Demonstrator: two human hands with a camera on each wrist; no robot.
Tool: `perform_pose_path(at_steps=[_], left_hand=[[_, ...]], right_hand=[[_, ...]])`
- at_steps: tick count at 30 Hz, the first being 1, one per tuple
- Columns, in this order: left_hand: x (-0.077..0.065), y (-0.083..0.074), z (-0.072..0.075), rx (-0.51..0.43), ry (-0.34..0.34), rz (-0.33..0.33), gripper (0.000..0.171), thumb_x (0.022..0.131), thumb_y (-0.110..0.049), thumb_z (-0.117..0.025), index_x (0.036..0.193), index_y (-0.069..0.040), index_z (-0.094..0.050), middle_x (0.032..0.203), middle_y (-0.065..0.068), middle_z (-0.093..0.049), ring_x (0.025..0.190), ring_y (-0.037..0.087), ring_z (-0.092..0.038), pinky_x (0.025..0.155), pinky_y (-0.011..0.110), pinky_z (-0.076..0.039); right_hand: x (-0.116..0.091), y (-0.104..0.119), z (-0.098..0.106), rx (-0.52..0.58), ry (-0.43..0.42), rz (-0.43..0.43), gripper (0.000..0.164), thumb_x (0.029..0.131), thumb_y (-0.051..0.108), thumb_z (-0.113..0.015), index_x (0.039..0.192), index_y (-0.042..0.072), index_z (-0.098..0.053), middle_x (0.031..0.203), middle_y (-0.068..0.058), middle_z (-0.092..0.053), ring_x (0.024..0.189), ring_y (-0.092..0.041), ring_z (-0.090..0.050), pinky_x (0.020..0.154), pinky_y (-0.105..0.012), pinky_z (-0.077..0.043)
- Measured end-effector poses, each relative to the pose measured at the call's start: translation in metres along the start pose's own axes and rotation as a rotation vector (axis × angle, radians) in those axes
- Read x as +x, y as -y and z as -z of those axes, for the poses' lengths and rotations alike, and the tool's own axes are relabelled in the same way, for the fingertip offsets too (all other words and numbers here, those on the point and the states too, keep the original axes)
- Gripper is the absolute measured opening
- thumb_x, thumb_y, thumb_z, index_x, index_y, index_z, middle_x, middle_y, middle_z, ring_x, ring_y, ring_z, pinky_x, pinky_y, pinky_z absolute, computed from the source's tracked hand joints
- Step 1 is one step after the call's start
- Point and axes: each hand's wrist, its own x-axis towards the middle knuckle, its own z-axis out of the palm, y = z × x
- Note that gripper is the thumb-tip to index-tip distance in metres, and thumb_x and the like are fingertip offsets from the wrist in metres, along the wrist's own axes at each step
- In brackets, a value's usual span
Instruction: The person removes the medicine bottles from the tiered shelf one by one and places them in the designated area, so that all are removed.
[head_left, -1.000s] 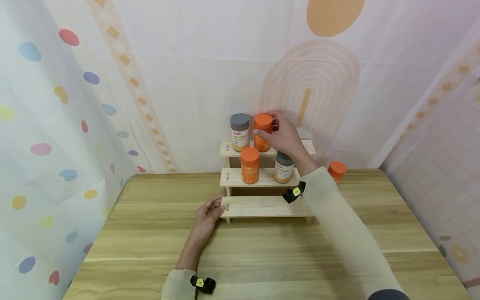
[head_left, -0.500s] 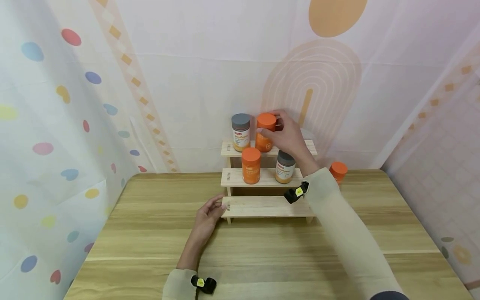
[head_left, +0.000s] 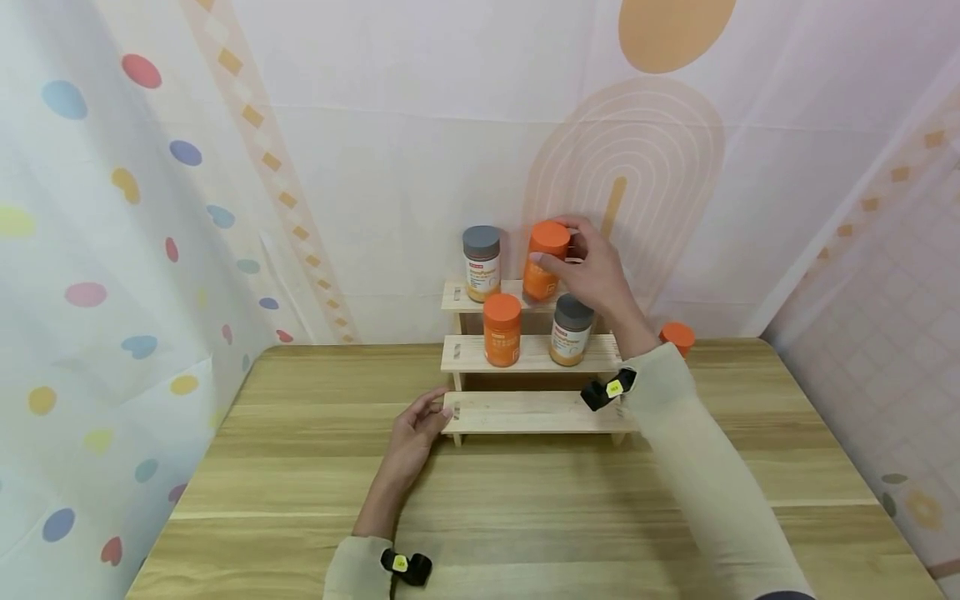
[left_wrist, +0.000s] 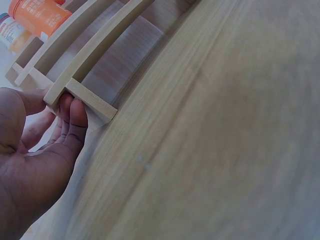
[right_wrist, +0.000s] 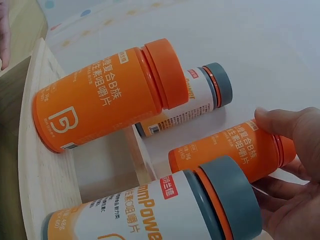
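The right hand [head_left: 596, 267] is extended forward over the upper part of a three-tier pale wooden rack [head_left: 536, 414], its forearm crossing in from the lower right in a cream sleeve [head_left: 716, 454] with a small black wrist device [head_left: 609, 389]. Its thumb lies on the near side of a cylindrical orange jar with a ribbed orange lid [head_left: 538, 285], the other fingers curve round the far side, and the grip is closed on the jar. The left hand [head_left: 411, 437] is low at the rack's left end; the left wrist view shows it pinching the end of the lowest board, fingertips tucked beneath. The held jar is at the top tier, leaning slightly, lid uppermost; whether its base touches the board cannot be determined. Its label carries white print and a pale yellow strip, partly covered by the thumb. To its left on the same tier, and apart from it, stands a white-labelled jar with a grey lid [head_left: 482, 268]. The middle tier bears a second orange jar [head_left: 502, 340] and, to its right, a second grey-lidded jar [head_left: 568, 343], both upright. Beyond the rack's right side, a further orange-lidded jar [head_left: 677, 335] is partly hidden by the sleeve.
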Motion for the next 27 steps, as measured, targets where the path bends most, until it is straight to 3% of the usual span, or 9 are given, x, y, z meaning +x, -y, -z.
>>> perform_pose_path(at_steps=[18,27], left_hand=[[0.002,0.0,-0.002,0.018,-0.002,-0.007,0.046,0.102,-0.014,-0.065,0.146,-0.01,-0.055,0.117,0.011,-0.061,0.099,0.011,-0.064,0.084,0.018,-0.054],[0.0,0.002,0.001,0.005,-0.021,0.006,0.045,0.102,-0.013,-0.065,0.146,-0.01,-0.055,0.119,0.012,-0.062,0.1,0.012,-0.065,0.084,0.018,-0.055]], right_hand=[[-0.01,-0.009,0.019,0.059,-0.067,0.022,0.059,0.093,0.028,-0.078,0.144,0.02,-0.051,0.136,-0.011,-0.066,0.121,-0.027,-0.063,0.103,-0.043,-0.052],[-0.018,-0.017,0.023,0.098,-0.091,0.029,0.061,0.093,0.031,-0.078,0.147,0.026,-0.05,0.138,-0.007,-0.065,0.12,-0.024,-0.062,0.105,-0.04,-0.049]])
